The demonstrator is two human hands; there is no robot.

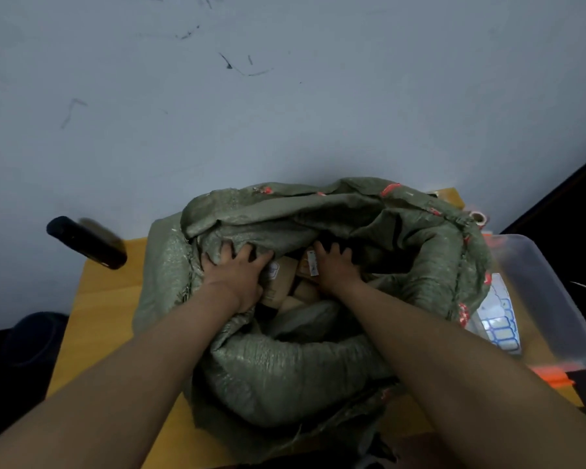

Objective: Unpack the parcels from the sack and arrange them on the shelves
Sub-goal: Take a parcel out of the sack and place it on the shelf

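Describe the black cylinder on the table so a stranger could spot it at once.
Start at the big green woven sack that fills the middle of the yellow table. Look left to the table's far left corner: the black cylinder lies there on its side. It is the only dark, smooth, round-ended thing on the table.
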